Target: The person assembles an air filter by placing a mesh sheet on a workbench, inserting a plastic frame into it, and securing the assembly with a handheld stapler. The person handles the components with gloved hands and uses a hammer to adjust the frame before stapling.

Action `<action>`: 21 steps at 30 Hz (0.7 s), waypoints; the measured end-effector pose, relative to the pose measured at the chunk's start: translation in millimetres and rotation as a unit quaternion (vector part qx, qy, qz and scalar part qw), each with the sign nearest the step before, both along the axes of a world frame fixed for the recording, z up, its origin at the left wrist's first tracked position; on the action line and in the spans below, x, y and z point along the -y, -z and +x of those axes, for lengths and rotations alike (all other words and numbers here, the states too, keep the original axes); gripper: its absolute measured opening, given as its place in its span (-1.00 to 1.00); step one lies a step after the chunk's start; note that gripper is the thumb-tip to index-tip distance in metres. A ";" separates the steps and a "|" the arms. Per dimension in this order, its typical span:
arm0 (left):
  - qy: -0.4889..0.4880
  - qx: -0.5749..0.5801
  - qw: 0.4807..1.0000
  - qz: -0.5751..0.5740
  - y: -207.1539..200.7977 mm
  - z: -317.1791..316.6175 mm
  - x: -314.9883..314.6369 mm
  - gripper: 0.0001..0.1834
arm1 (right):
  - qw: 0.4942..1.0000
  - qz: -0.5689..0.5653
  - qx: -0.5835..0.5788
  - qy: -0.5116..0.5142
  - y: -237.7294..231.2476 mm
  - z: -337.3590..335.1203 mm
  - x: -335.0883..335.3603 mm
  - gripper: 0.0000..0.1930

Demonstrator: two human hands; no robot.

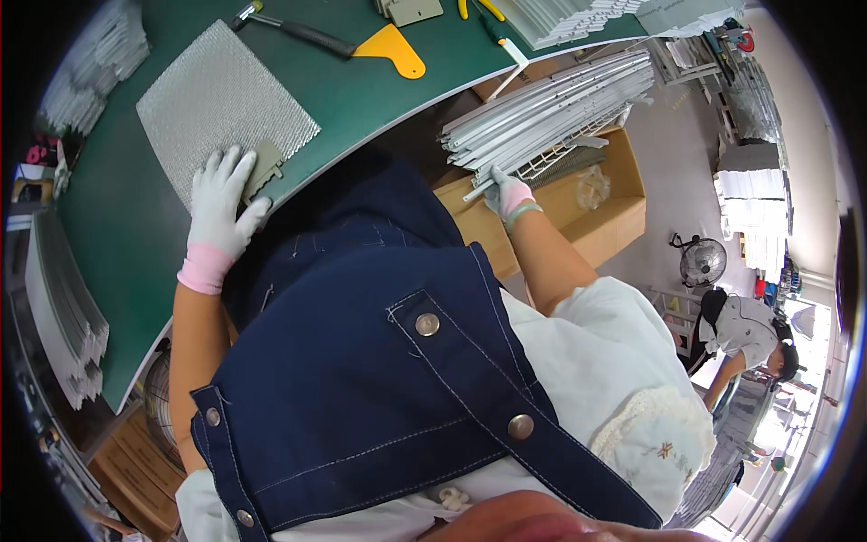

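My left hand (219,208), in a white glove with a pink cuff, lies with fingers stretched out on the near corner of a silvery mesh sheet (221,99) on the green table. Beside its fingers, by the table edge, is a small grey-green notched plastic piece (264,169), with my thumb apart below it. Over on the right, my right hand (508,193), gloved too, is closed round the end of a pale metal strip (480,188). That strip is at the near side of a stack of long pale metal strips (551,108). The glove hides part of the grip.
A hammer (298,34) and a yellow scraper (392,51) lie on the green table (379,108). An open cardboard box (623,194) stands below the strips. Bundled strips (68,307) sit at the left. A floor fan (702,262) and another person (748,334) are at the right.
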State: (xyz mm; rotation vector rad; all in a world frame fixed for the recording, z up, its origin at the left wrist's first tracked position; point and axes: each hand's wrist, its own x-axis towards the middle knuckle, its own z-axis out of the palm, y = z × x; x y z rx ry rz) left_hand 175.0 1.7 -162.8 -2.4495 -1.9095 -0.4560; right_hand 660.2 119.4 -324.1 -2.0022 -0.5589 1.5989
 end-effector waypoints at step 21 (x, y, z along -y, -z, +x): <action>0.141 0.736 0.660 0.050 -158.2 4.9 14.6 -0.33 | 0.842 0.383 -0.345 0.156 -160.7 26.1 -62.0 -0.69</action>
